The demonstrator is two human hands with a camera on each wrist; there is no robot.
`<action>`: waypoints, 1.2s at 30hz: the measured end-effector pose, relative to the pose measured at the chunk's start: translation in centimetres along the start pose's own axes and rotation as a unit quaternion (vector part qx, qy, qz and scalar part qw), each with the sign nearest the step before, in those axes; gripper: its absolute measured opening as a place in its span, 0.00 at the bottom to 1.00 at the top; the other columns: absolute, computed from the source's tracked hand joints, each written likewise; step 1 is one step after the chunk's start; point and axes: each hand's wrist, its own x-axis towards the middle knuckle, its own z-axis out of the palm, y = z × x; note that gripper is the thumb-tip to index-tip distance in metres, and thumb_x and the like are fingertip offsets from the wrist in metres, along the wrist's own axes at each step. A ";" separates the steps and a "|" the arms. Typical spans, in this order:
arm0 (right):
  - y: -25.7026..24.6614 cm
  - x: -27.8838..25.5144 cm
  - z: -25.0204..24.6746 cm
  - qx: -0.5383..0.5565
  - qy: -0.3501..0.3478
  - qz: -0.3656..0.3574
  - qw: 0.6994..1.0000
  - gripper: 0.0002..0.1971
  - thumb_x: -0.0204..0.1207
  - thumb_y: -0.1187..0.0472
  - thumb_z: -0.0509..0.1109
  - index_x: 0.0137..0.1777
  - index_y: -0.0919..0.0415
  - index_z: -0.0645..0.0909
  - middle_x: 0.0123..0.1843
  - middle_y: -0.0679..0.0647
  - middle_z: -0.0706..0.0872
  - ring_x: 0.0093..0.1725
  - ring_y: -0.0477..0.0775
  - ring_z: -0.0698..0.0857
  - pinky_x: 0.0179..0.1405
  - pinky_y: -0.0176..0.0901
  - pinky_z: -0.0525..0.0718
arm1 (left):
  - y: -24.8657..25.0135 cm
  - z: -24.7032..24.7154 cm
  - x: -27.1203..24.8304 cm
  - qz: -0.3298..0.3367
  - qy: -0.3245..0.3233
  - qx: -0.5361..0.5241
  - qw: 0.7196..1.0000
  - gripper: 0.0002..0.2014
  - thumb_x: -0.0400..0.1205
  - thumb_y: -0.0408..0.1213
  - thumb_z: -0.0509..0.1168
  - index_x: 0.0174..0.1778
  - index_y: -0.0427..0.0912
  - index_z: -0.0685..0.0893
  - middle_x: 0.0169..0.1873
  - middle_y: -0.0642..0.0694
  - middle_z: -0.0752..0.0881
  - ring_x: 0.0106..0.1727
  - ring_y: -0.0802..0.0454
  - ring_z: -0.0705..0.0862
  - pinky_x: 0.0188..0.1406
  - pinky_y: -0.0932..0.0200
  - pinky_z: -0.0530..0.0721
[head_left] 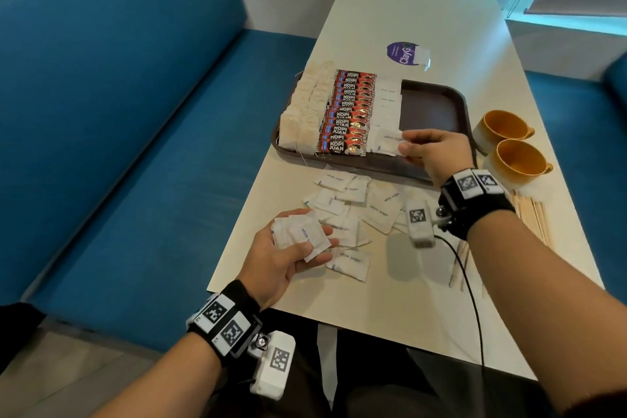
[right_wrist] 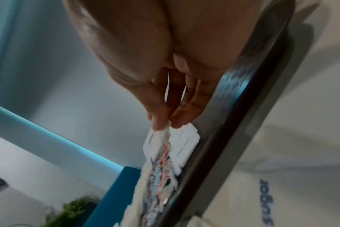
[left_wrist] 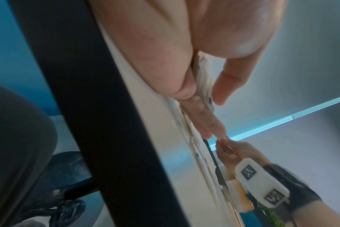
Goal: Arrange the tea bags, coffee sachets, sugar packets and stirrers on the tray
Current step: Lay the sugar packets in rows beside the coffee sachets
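Three rows on brown tray (head_left: pixel 437 88)

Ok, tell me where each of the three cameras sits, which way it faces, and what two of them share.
Head: on the head, facing forward and down at the tray; both hands and forearms show.
Left wrist: by the table's near edge, looking along the left hand gripping sugar packets; a leg and shoe show.
Right wrist: looking along the right hand pinching one packet.
Head and left wrist share the right hand.

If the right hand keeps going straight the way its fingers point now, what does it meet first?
Probably the coffee sachets: the right hand points leftward across the tray, over the sugar packets, pinching one sugar packet. Its height is unclear.
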 end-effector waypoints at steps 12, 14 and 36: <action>1.1 3.4 1.3 -0.252 -0.031 0.017 0.967 0.09 0.71 0.63 0.85 0.49 0.54 0.93 0.44 0.49 0.92 0.40 0.44 0.87 0.38 0.31 0.81 | -0.3 -0.3 0.2 -0.009 -0.006 -0.003 1.000 0.28 0.76 0.17 0.66 0.73 0.33 0.74 0.61 0.23 0.86 0.63 0.22 0.86 0.53 0.40 0.91; 1.0 3.3 1.4 -0.278 -0.023 0.012 0.960 0.08 0.71 0.62 0.85 0.48 0.53 0.93 0.42 0.46 0.89 0.40 0.41 0.85 0.37 0.30 0.78 | -0.3 -0.3 0.2 -0.008 -0.006 -0.004 1.000 0.28 0.76 0.17 0.66 0.73 0.33 0.73 0.61 0.23 0.86 0.64 0.21 0.86 0.52 0.41 0.91; 2.2 -13.6 4.7 -0.095 -0.116 -0.019 0.989 0.10 0.75 0.65 0.80 0.54 0.53 0.89 0.50 0.55 0.90 0.41 0.48 0.88 0.42 0.45 0.90 | 0.1 0.6 -0.5 -0.015 0.023 0.035 0.999 0.23 0.81 0.17 0.68 0.68 0.44 0.79 0.59 0.27 0.89 0.39 0.35 0.93 0.35 0.43 0.94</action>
